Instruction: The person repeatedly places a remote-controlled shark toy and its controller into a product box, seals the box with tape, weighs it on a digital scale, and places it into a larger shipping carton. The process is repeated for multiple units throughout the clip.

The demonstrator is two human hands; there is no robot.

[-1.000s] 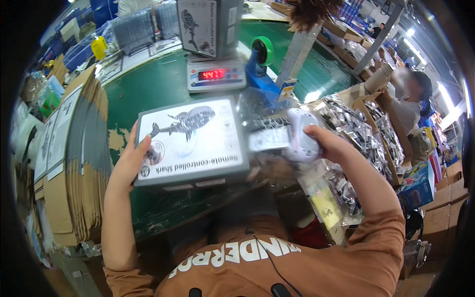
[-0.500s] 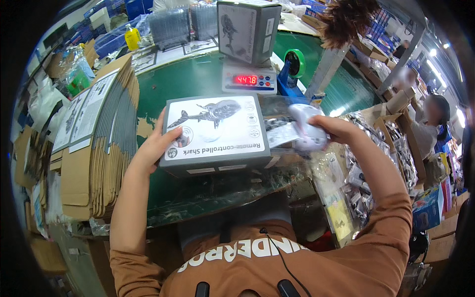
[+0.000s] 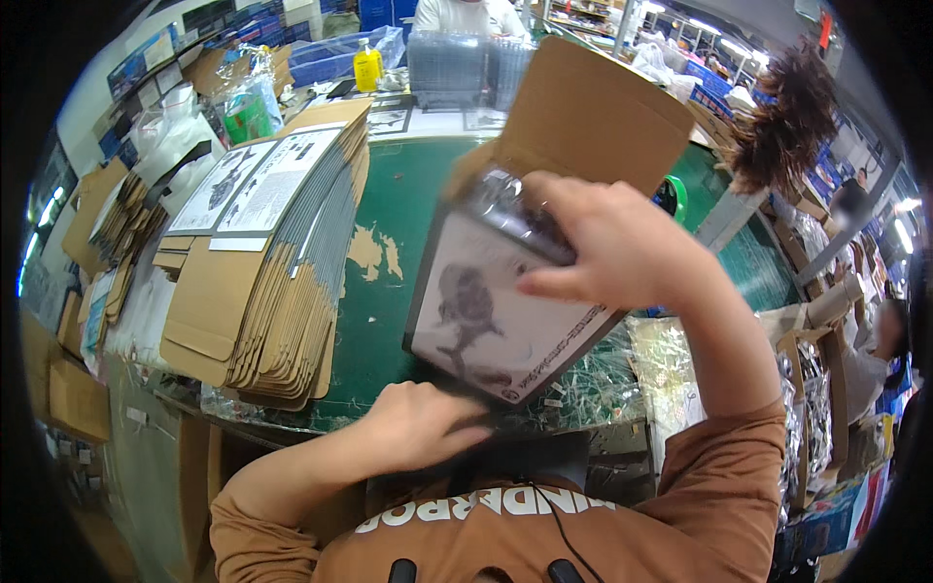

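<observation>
A grey and white printed carton [image 3: 466, 301] with a shark picture stands tilted over the green table, its brown end flap [image 3: 593, 112] raised. Clear plastic packaging [image 3: 501, 199] with dark contents shows in the open top end. At that opening is my right hand [image 3: 612, 238], its thumb on the printed face and its other fingers over the plastic, partly hidden. My left hand [image 3: 418, 423] is at the carton's lower end, fingers curled and thumb below, closed on its bottom edge. Motion blurs the carton and its contents.
A stack of flattened cartons [image 3: 262, 282] stands on the left of the green table [image 3: 389, 194]. Behind are clear plastic trays [image 3: 447, 68] and a yellow bottle [image 3: 367, 68]. A green tape roll [image 3: 671, 197] and a metal post [image 3: 729, 219] are at the right.
The carton has turned from lying flat to tilted, opening upward. My right hand has moved left onto the opening; my left has moved to the lower end. The pale object in my right hand is out of sight.
</observation>
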